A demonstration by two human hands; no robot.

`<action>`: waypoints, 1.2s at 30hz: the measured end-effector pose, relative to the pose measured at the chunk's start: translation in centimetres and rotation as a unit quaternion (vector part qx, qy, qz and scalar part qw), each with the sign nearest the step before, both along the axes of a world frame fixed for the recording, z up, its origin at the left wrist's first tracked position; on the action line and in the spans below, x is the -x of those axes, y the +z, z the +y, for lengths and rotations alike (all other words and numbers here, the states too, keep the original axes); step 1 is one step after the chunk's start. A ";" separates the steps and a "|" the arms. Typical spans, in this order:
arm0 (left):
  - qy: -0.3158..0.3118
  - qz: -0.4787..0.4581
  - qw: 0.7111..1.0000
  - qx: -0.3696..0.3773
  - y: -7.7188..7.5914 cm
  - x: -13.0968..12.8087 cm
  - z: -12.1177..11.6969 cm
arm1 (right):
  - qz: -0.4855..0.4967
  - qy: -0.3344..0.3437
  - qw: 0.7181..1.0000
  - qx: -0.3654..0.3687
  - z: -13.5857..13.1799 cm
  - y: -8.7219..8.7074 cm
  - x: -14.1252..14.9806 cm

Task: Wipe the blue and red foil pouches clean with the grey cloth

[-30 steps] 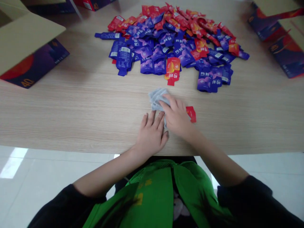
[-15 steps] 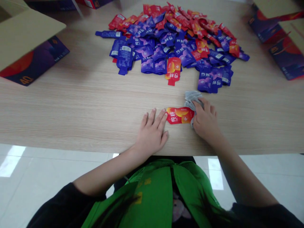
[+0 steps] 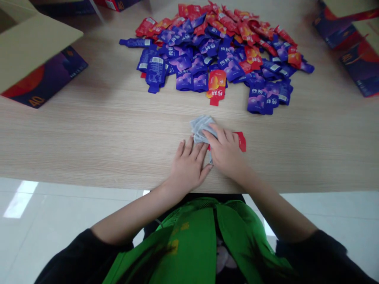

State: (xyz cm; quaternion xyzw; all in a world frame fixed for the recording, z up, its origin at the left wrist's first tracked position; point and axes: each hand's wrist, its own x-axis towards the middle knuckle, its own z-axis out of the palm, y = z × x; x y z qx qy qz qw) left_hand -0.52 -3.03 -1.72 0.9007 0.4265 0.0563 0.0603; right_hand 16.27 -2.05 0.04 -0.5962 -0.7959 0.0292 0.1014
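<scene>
Flat on the wooden table in front of me lies a red sachet [image 3: 242, 142], mostly covered by my right hand. My right hand [image 3: 227, 153] grips a crumpled grey cloth [image 3: 202, 125] and presses it down over the sachet's left end. Spread on the tabletop, my left hand [image 3: 189, 165] has its fingertips at that same left end, touching or just under the cloth. Beyond both hands, a heap of purple sachets [image 3: 231, 67] and red sachets [image 3: 226, 23] is piled up, one red sachet [image 3: 217, 85] lying at its near edge.
An open carton marked 40 [image 3: 44, 81] stands at the left with its flap raised. More cartons [image 3: 359, 69] are at the right, and another carton [image 3: 117, 4] shows at the back left. The table [image 3: 89, 157] ends just before my body.
My right hand has slid the grey cloth leftward along the red sachet, from its right end to its left end. The left hand has stayed in place.
</scene>
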 end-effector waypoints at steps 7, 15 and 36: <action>0.003 -0.001 1.000 -0.002 0.0 -0.1 0.0 | -0.026 -0.110 0.994 -0.007 -1.2 -0.2 -4.9; 0.007 -0.003 1.000 -0.003 -0.1 -0.2 0.0 | 0.039 -0.114 0.993 -0.013 -1.1 -1.4 -9.7; 0.007 -0.009 1.000 0.008 0.1 -0.1 0.0 | 0.015 -0.119 0.993 -0.018 -3.9 -1.1 -7.7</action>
